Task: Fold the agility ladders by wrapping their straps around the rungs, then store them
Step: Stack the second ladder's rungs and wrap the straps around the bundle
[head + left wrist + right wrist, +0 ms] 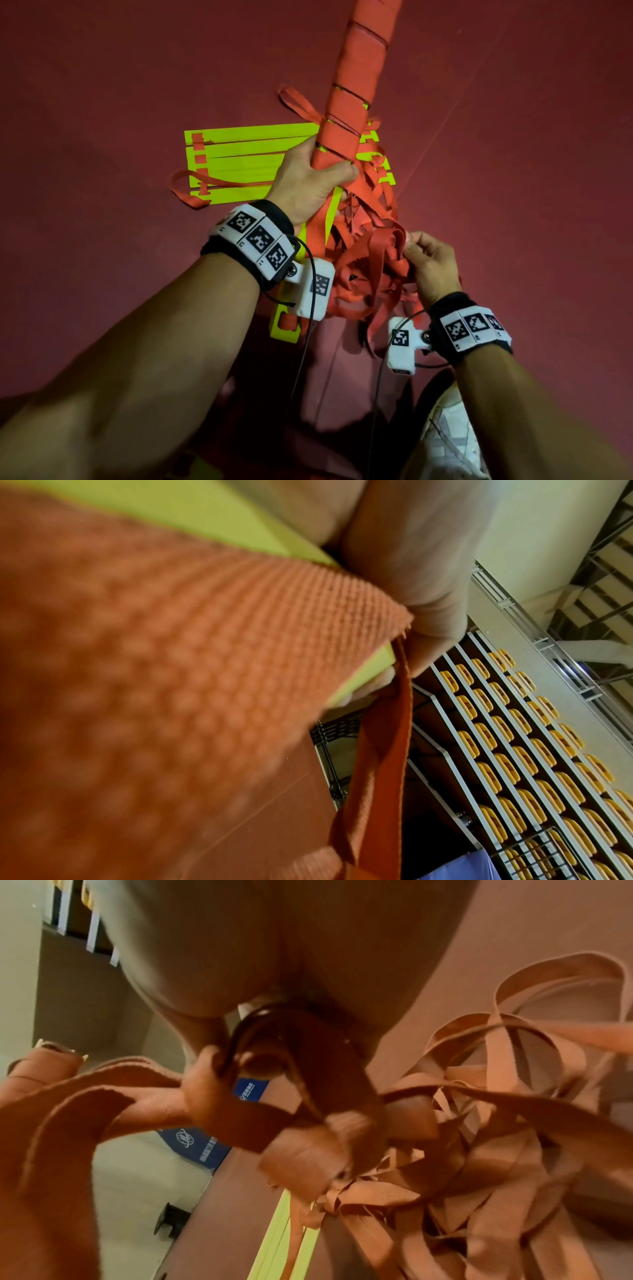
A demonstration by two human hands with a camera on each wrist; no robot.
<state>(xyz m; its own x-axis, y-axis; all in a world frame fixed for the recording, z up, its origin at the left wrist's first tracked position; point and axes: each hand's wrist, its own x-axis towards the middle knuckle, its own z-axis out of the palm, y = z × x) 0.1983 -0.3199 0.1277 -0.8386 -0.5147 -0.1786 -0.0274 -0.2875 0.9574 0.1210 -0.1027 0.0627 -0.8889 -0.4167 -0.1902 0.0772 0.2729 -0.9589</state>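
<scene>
Head view: our left hand (pixel 310 178) grips the wrapped bundle (pixel 346 113); our right hand (pixel 430 260) apparently pinches a strap (pixel 387 246), which may snag in the loose tangle.

Head view: dim, reddish, corners darkened, edges bent.
Wrist views: brighter; close webbing blurred, background sharper.

Head camera looks down; wrist cameras sit close, all sharing orange straps (pixel 370 274)

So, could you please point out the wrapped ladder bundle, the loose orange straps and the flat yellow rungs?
wrapped ladder bundle (pixel 346 113), head view, mid-shaft wrapping.
loose orange straps (pixel 373 270), head view, middle of tangle.
flat yellow rungs (pixel 239 150), head view, bare rung face.
</scene>
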